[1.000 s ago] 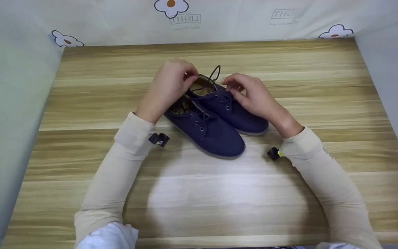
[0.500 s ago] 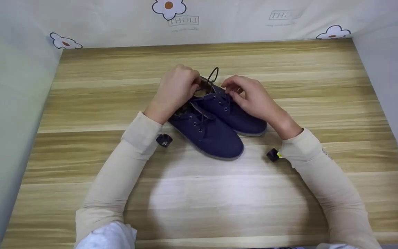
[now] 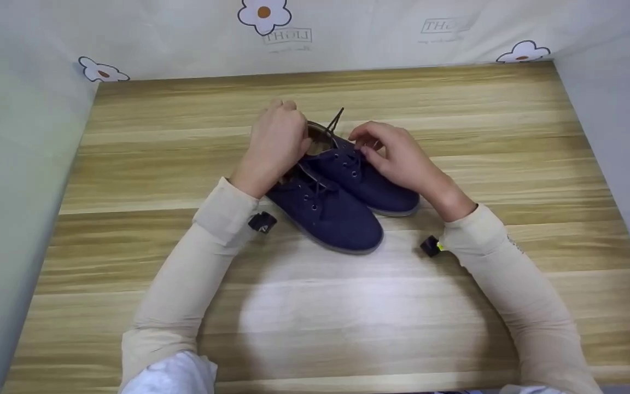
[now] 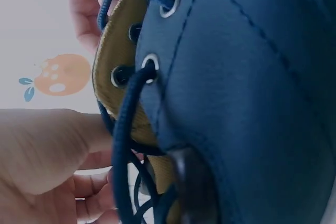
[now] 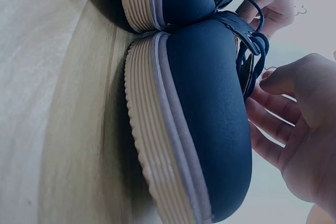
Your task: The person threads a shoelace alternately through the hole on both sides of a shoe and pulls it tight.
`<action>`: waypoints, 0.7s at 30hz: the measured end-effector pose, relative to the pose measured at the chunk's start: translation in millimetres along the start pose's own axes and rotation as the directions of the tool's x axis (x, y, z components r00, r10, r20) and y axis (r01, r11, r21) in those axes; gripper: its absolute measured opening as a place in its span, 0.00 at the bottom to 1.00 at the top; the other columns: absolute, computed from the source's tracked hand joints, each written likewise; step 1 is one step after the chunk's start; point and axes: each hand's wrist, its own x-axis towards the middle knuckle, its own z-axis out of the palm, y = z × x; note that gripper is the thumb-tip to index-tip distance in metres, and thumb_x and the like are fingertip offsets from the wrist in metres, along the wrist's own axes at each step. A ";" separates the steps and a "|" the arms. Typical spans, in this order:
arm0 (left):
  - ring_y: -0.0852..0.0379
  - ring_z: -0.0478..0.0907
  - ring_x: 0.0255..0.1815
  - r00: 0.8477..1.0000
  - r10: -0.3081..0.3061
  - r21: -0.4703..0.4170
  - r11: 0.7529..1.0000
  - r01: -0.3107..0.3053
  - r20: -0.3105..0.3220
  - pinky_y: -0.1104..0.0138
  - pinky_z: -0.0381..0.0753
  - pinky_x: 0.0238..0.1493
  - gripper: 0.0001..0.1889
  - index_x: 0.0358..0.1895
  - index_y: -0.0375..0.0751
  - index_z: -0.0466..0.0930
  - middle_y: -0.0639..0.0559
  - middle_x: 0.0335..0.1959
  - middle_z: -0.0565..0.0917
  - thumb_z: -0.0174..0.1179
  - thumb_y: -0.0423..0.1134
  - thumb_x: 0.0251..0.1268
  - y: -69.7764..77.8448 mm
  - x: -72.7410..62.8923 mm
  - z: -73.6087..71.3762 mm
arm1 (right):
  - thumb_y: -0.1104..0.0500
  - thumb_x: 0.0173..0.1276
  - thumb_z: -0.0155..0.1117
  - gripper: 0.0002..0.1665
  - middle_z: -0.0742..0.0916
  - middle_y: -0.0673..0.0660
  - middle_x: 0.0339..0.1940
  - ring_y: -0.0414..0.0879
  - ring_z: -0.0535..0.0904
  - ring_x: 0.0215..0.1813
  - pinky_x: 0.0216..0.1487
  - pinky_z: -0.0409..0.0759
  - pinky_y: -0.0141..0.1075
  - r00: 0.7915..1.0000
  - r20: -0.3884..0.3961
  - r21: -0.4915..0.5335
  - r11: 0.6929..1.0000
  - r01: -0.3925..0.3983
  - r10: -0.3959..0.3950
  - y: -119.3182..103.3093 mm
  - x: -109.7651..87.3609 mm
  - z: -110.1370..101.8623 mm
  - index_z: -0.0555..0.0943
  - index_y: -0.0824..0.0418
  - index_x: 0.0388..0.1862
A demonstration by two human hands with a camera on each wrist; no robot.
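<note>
Two navy lace-up shoes lie side by side in the head view, the near shoe point(image 3: 345, 224) and the far shoe point(image 3: 386, 189), toes toward lower right. My left hand point(image 3: 276, 142) is at their heel end, fingers curled; it seems to pinch a shoelace point(image 4: 123, 129), though its fingertips are largely hidden. One lace piece point(image 3: 335, 119) sticks up above the far shoe's opening. My right hand point(image 3: 397, 153) is by that shoe's lacing, its loosely bent fingers point(image 5: 270, 129) touching the tongue area. No lace shows clearly gripped there.
The shoes stand on a wood-grain table point(image 3: 315, 328). A pale sheet with printed flowers point(image 3: 264, 13) rises behind it, and pale walls stand at both sides. Small black wrist cameras point(image 3: 263, 222) hang inside each sleeve.
My left hand has shifted slightly right and turned, hiding more of the shoe openings. The upright lace loop has narrowed. My right hand stays almost where it was.
</note>
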 end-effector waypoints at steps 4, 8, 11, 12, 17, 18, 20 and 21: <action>0.44 0.82 0.44 1.000 -0.015 -0.201 0.980 0.010 -0.025 0.55 0.81 0.49 0.10 0.40 0.37 0.83 0.43 0.40 0.87 0.57 0.40 0.71 -2.9 -3.5 -5.8 | 0.68 0.69 0.57 0.15 0.87 0.60 0.42 0.49 0.83 0.44 0.47 0.81 0.40 1.000 0.001 0.004 1.000 0.001 -0.001 -0.9 0.3 -0.4 0.81 0.63 0.53; 0.47 0.83 0.43 0.995 -0.009 -0.371 0.928 -0.028 -0.098 0.58 0.81 0.49 0.07 0.43 0.36 0.82 0.43 0.41 0.87 0.57 0.35 0.71 -5.7 -5.1 -9.9 | 0.69 0.68 0.57 0.15 0.87 0.59 0.41 0.48 0.82 0.44 0.46 0.80 0.38 1.000 -0.011 0.005 1.000 0.001 -0.001 -1.8 1.0 -1.3 0.81 0.63 0.52; 0.49 0.82 0.41 0.977 -0.030 -0.473 0.878 -0.074 -0.209 0.62 0.80 0.48 0.06 0.41 0.35 0.85 0.42 0.41 0.86 0.60 0.31 0.67 -8.4 -7.3 -14.8 | 0.68 0.69 0.57 0.15 0.87 0.59 0.41 0.47 0.82 0.44 0.46 0.80 0.38 1.000 -0.014 0.005 1.000 -0.001 0.001 -2.8 1.6 -1.5 0.81 0.62 0.52; 0.51 0.82 0.41 0.968 -0.050 -0.515 0.853 -0.087 -0.245 0.65 0.80 0.48 0.06 0.41 0.35 0.86 0.43 0.40 0.86 0.61 0.31 0.66 -9.3 -8.2 -17.3 | 0.68 0.69 0.57 0.15 0.87 0.59 0.42 0.47 0.82 0.44 0.46 0.80 0.38 1.000 -0.013 0.004 1.000 -0.001 0.001 -3.1 1.7 -1.5 0.81 0.62 0.52; 0.58 0.82 0.38 0.895 -0.181 -0.801 0.542 -0.255 -0.407 0.68 0.81 0.47 0.05 0.39 0.34 0.86 0.45 0.38 0.88 0.65 0.29 0.61 -12.9 -13.3 -33.6 | 0.69 0.68 0.57 0.15 0.87 0.59 0.42 0.48 0.82 0.44 0.46 0.80 0.39 1.000 -0.011 0.011 1.000 -0.016 0.016 -3.2 0.7 -0.8 0.81 0.63 0.53; 0.57 0.83 0.39 0.882 -0.202 -0.844 0.440 -0.308 -0.427 0.67 0.82 0.49 0.04 0.39 0.33 0.85 0.46 0.39 0.88 0.64 0.28 0.61 -13.6 -14.5 -37.4 | 0.69 0.69 0.57 0.15 0.87 0.59 0.42 0.49 0.82 0.44 0.46 0.80 0.39 1.000 -0.011 0.011 1.000 -0.018 0.018 -3.1 0.3 -0.5 0.81 0.63 0.53; 0.54 0.85 0.41 0.862 -0.225 -0.883 0.238 -0.404 -0.455 0.62 0.83 0.51 0.03 0.38 0.30 0.82 0.45 0.39 0.89 0.61 0.25 0.63 -14.6 -17.4 -44.8 | 0.69 0.68 0.57 0.15 0.87 0.59 0.43 0.49 0.82 0.44 0.46 0.80 0.40 1.000 -0.012 0.011 1.000 -0.019 0.019 -2.9 0.0 0.1 0.81 0.63 0.53; 0.52 0.86 0.41 0.859 -0.229 -0.888 0.159 -0.432 -0.459 0.60 0.83 0.52 0.03 0.38 0.30 0.80 0.45 0.38 0.89 0.60 0.23 0.64 -14.8 -19.0 -48.4 | 0.69 0.69 0.57 0.15 0.87 0.60 0.43 0.49 0.82 0.45 0.46 0.80 0.40 1.000 -0.013 0.008 1.000 -0.017 0.017 -3.1 -0.2 0.2 0.81 0.63 0.53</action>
